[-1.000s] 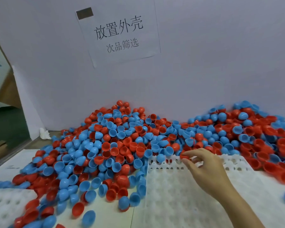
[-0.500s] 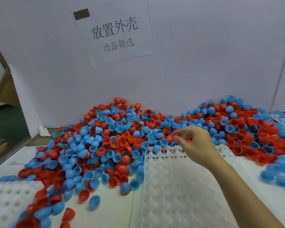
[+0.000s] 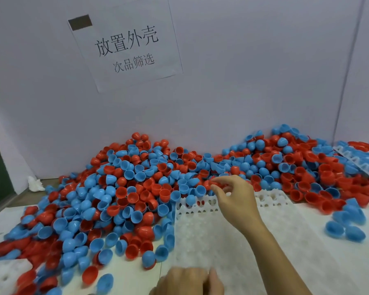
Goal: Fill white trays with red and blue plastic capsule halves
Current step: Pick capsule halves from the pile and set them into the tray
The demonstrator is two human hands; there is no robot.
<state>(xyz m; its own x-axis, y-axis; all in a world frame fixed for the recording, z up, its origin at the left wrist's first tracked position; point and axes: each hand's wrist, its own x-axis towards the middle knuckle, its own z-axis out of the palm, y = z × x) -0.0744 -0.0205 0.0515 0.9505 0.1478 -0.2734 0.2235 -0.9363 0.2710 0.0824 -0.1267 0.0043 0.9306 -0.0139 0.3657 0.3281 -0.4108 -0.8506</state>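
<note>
Countless capsule halves [image 3: 136, 188] heaped on white table [image 3: 124, 271] against grey wall [image 3: 243, 81].

Your right hand [image 3: 234, 201] reached forward on an outstretched forearm, thumb and forefinger pinched together at the fingers' far tips, other fingers loosely curled. Your left hand [image 3: 188, 281] lay low and near, blurred, its fingers' pose unclear.

One head-worn view — looking forward and down, close over the white tray [image 3: 211, 237] and back wall [image 3: 243, 81].
</note>
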